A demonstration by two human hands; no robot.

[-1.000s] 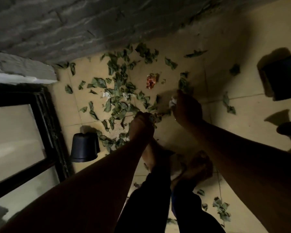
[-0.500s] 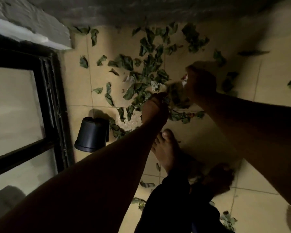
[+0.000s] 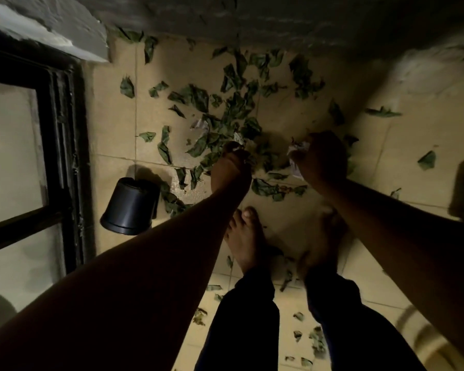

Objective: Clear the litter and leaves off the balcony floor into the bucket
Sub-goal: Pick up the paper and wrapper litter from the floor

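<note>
Green leaves (image 3: pixel 227 111) lie scattered over the beige tiled floor (image 3: pixel 113 135), thickest in front of my hands. My left hand (image 3: pixel 231 167) reaches down into the pile, its fingertips curled round a few leaves. To its right, my right hand (image 3: pixel 320 159) grips pale crumpled paper litter (image 3: pixel 296 152). Another pale paper scrap (image 3: pixel 200 124) lies among the leaves, left of both hands. A pale curved rim (image 3: pixel 413 333) shows at the bottom right; I cannot tell whether it is the bucket.
A small black pot (image 3: pixel 129 206) lies on the floor to the left, beside a dark window frame (image 3: pixel 62 145). A grey wall (image 3: pixel 279 20) runs along the far side. My bare feet (image 3: pixel 248 236) stand just behind my hands, with more leaves (image 3: pixel 316 341) near them.
The view has swung left and nearer the leaf pile. My right hand moved onto the litter by the red wrapper and now holds crumpled paper; my left hand stays in the leaves.
</note>
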